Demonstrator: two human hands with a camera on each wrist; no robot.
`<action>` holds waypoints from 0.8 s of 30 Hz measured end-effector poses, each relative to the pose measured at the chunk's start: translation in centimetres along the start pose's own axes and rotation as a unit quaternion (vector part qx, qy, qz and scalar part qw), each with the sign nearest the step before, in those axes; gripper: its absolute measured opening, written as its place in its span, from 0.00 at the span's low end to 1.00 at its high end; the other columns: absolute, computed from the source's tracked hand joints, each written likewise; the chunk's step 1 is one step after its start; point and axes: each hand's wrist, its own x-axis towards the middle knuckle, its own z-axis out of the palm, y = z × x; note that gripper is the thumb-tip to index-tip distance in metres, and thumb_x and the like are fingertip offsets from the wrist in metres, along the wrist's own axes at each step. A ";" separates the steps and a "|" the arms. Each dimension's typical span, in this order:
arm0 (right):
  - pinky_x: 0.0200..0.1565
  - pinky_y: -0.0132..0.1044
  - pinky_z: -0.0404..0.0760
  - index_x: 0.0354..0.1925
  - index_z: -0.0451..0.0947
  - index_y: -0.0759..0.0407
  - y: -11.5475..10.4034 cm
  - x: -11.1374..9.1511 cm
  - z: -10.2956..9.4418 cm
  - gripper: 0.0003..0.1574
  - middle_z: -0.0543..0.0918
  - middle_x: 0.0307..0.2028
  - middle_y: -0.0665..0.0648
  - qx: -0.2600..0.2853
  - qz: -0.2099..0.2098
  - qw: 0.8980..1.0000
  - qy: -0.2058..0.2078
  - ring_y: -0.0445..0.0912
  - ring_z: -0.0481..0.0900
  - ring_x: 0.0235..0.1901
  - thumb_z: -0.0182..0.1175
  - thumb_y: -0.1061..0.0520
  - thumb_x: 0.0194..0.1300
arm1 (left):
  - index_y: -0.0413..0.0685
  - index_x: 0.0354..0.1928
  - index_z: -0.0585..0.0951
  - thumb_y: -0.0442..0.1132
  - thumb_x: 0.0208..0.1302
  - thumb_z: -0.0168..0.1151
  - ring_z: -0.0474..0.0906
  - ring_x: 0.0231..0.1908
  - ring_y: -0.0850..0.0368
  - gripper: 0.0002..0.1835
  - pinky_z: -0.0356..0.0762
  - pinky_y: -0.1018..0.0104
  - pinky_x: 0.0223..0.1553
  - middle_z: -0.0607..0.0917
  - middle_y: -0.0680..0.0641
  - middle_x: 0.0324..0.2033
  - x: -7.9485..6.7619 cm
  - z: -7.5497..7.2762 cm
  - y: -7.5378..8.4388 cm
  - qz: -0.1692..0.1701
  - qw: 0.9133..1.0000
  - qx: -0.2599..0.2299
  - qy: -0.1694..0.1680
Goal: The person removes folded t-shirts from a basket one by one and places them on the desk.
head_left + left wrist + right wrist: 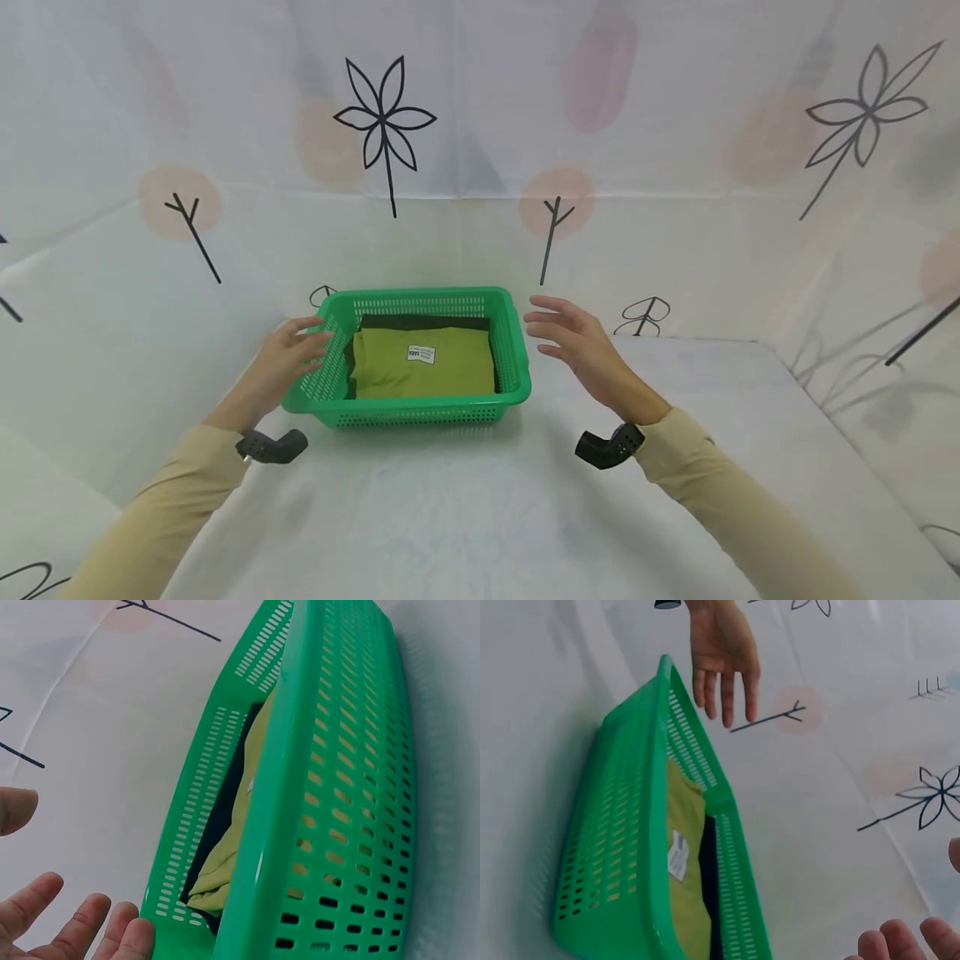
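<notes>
A green plastic basket with slotted walls stands on the white-covered table. Inside it lies a folded olive-green cloth bearing a small white label, on top of a dark folded cloth. My left hand is at the basket's left rim, its fingers spread and relaxed, holding nothing. In the left wrist view its fingertips come right up to the rim. On the other side my right hand hovers beside the right rim, fingers loosely extended toward the basket and empty.
White patterned sheeting with line-drawn flowers and twigs hangs behind the table and at the sides. The white tabletop extends in front of the basket and to its right. Each wrist wears a black camera band.
</notes>
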 end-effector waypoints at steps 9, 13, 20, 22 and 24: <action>0.64 0.55 0.60 0.71 0.57 0.62 0.8 1.4 1.4 0.34 0.65 0.65 0.68 0.025 0.023 0.999 -0.007 0.56 0.63 0.65 0.54 0.56 0.72 | 0.37 0.74 0.47 0.51 0.74 0.50 0.57 0.66 0.34 0.39 0.58 0.48 0.65 0.56 0.30 0.69 0.7 1.2 0.3 -0.019 1.000 0.004 -0.006; 0.64 0.54 0.61 0.71 0.58 0.62 1.3 1.8 1.9 0.34 0.66 0.65 0.66 0.028 0.034 0.999 -0.010 0.55 0.63 0.65 0.54 0.57 0.71 | 0.36 0.75 0.47 0.47 0.74 0.51 0.56 0.66 0.33 0.38 0.58 0.47 0.65 0.56 0.29 0.69 1.0 1.6 0.0 -0.030 1.000 -0.001 -0.007; 0.63 0.52 0.63 0.70 0.59 0.61 1.8 2.6 2.4 0.34 0.69 0.63 0.66 0.018 0.042 0.999 -0.012 0.55 0.65 0.64 0.56 0.57 0.71 | 0.36 0.74 0.46 0.41 0.74 0.51 0.54 0.67 0.32 0.37 0.58 0.47 0.65 0.55 0.29 0.69 1.3 2.3 -0.8 -0.040 0.999 -0.019 -0.015; 0.63 0.52 0.63 0.70 0.59 0.62 1.8 2.8 2.5 0.34 0.68 0.63 0.66 0.015 0.043 0.999 -0.012 0.55 0.66 0.63 0.56 0.57 0.71 | 0.36 0.75 0.46 0.40 0.74 0.51 0.54 0.67 0.32 0.37 0.58 0.47 0.65 0.54 0.29 0.69 1.3 2.4 -1.1 -0.043 0.998 -0.029 -0.018; 0.63 0.52 0.63 0.70 0.59 0.62 1.9 3.0 2.8 0.34 0.68 0.63 0.66 0.016 0.047 0.999 -0.011 0.56 0.66 0.63 0.56 0.57 0.70 | 0.37 0.75 0.46 0.40 0.74 0.51 0.54 0.67 0.32 0.37 0.57 0.47 0.65 0.54 0.29 0.69 1.3 2.6 -1.3 -0.049 0.998 -0.038 -0.020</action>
